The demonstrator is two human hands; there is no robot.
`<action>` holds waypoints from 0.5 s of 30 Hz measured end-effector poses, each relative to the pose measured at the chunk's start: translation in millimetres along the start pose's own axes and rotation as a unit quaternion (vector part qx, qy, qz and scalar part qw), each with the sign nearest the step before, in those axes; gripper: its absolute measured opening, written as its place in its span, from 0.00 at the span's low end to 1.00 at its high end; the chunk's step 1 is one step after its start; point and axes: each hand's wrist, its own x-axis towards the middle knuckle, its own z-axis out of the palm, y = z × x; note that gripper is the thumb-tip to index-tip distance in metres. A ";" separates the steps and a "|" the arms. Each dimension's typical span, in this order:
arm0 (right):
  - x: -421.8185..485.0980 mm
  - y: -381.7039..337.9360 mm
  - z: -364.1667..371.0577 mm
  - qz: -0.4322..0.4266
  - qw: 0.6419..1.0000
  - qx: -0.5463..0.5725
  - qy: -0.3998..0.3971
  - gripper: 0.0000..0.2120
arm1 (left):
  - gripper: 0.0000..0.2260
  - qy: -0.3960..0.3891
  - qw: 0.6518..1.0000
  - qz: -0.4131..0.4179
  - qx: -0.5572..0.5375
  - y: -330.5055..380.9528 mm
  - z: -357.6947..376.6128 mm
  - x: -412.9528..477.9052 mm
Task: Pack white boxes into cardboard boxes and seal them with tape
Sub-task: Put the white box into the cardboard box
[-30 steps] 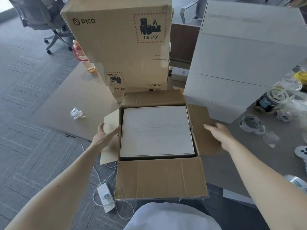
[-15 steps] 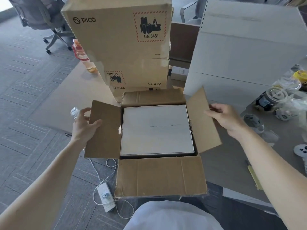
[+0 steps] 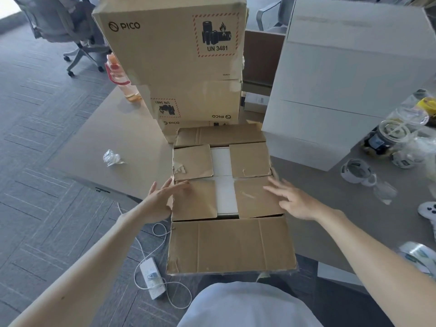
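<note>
Pressing side flaps (image 3: pixel 193 182) flat, both hands (image 3: pixel 162 199) open

Your cardboard box (image 3: pixel 230 244) is plain brown, flaps scuffed pale where tape tore. A white box (image 3: pixel 223 161) shows as a white strip between the side flaps. The stacked cartons (image 3: pixel 165 50) at the table's far edge are brown with black PICO print and a red-hatched label with black symbols. The large box (image 3: pixel 342 79) is pale grey-white. The table (image 3: pixel 113 128) is taupe; the floor (image 3: pixel 35 149) is grey, striped carpet. The bottle (image 3: pixel 120 79) is red-orange.
</note>
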 end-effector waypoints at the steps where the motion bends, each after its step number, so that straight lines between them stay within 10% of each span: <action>1: -6.5 5.6 0.7 -0.009 1.000 -0.016 -0.020 0.34 | 0.46 -0.021 0.999 0.011 0.027 -8.0 2.9 -0.9; 10: -25.7 22.6 -1.4 -0.061 0.997 -0.023 -0.046 0.35 | 0.48 -0.036 0.995 0.088 0.029 -28.1 9.7 -4.4; 15: -20.8 6.8 0.4 0.003 0.991 0.117 0.070 0.34 | 0.41 0.045 0.962 0.076 -0.259 -21.0 4.8 -7.9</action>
